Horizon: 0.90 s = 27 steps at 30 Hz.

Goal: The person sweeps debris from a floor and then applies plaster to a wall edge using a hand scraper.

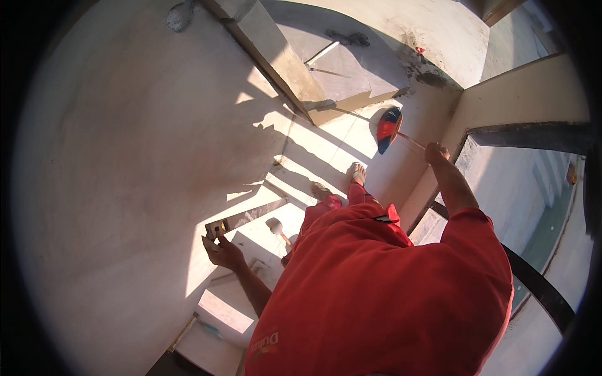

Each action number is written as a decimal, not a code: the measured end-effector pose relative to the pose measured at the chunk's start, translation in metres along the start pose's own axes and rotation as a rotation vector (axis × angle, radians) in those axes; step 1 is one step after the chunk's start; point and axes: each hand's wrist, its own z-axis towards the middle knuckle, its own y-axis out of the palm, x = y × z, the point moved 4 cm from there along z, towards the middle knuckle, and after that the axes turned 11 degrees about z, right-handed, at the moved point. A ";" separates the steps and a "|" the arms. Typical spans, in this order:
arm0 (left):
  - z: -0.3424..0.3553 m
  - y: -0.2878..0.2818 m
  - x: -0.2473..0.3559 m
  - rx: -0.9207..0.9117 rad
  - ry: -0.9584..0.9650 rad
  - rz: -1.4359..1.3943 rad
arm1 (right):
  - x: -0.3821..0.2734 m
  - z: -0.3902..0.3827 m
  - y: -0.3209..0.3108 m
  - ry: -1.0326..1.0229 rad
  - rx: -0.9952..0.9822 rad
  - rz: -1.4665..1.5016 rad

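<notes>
My left hand (pixel 222 253) grips the near end of a long metal level (pixel 244 217) with a yellow part, angled across the pale floor beside the wall. My right hand (pixel 438 152) is closed on a thin reddish broom handle (pixel 412 141), whose red and dark-blue head (pixel 389 130) rests on the tiled floor ahead of my bare feet (pixel 356 177). A flat blade tool with a wooden handle (pixel 276 227) lies between the level and my red-clothed body, its handle partly hidden.
A plastered wall (pixel 113 156) fills the left side. A raised step (pixel 332 88) with a pale bar (pixel 323 52) on it stands ahead. A dark-framed opening (pixel 520 135) runs along my right. Below my left arm are lower steps (pixel 226 310).
</notes>
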 end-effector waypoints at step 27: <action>-0.014 -0.015 0.009 -0.007 -0.072 -0.150 | -0.237 -0.121 0.077 -0.496 -0.364 0.128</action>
